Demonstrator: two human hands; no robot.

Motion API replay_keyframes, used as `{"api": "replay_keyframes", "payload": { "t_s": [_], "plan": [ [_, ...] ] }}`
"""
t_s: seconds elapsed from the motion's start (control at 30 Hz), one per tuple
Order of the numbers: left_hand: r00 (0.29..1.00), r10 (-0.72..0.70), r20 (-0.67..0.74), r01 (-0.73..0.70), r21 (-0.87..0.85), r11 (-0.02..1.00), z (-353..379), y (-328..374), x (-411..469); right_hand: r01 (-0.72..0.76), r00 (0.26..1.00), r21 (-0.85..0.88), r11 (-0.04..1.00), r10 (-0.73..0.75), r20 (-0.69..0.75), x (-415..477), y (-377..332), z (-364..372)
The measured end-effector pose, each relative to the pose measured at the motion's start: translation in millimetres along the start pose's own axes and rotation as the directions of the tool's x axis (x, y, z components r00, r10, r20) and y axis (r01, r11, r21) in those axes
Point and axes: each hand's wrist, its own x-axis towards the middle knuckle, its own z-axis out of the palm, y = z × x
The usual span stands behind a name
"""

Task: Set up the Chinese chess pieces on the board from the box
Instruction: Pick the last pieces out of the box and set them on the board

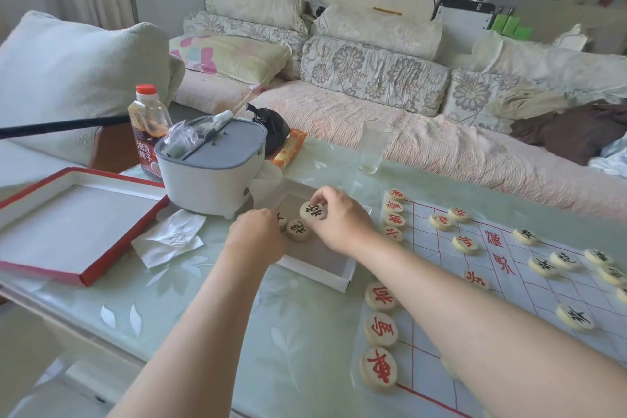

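Pinching a black piece [312,210] above the box [314,272], right fingers [322,195]; grip of left hand [256,236] unclear.

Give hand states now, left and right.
Left hand: curled in the box, grip hidden; cannot tell.
Right hand: pinching a black-lettered piece.

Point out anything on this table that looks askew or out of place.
The black-lettered pieces on the board lie scattered, unlike the red pieces lined along its left edge. A crumpled tissue lies loose beside the red box lid.
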Motion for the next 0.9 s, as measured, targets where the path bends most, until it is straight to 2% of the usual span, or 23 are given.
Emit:
{"api": "replay_keyframes", "payload": {
  "t_s": [0.13, 0.23, 0.33, 0.4, 0.53, 0.7, 0.9],
  "plan": [
    [0.999, -0.043, -0.019, 0.043, 0.0, 0.999, -9.3, 8.5, -1.3, 0.034, 0.999, 0.024, 0.999, -0.034, 0.0, -11.1, 8.8, -3.9],
    [0.991, -0.055, -0.122, 0.053, -0.016, 0.998, -18.5, 15.5, -1.1, 0.045, 0.999, 0.026, 0.999, -0.044, -0.015, -21.7, 14.0, -8.3],
    [0.962, -0.014, -0.272, -0.018, -0.117, 0.993, -20.9, 27.4, -3.6, 0.045, 0.999, 0.046, 0.998, -0.044, -0.024, -33.5, 21.1, -18.6],
    [0.955, 0.028, -0.296, -0.079, -0.161, 0.984, -18.2, 39.7, -8.4, 0.047, 0.998, 0.053, 0.997, -0.045, -0.038, -43.7, 28.3, -27.2],
    [0.955, 0.118, -0.273, -0.194, -0.272, 0.942, -11.3, 77.0, -20.5, 0.017, 0.999, 0.03, 0.999, -0.016, -0.041, -71.1, 53.8, -52.6],
    [0.957, 0.277, -0.091, -0.29, -0.391, 0.874, -2.0, 139.9, -44.2, -0.039, 0.996, 0.013, 0.999, 0.04, -0.086, -111.5, 103.2, -95.1],
    [0.904, 0.423, -0.059, -0.411, -0.392, 0.823, 10.8, 221.2, -80.6, -0.182, 0.972, 0.046, 0.982, 0.187, -0.143, -159.7, 165.6, -140.5]
  ]
}}
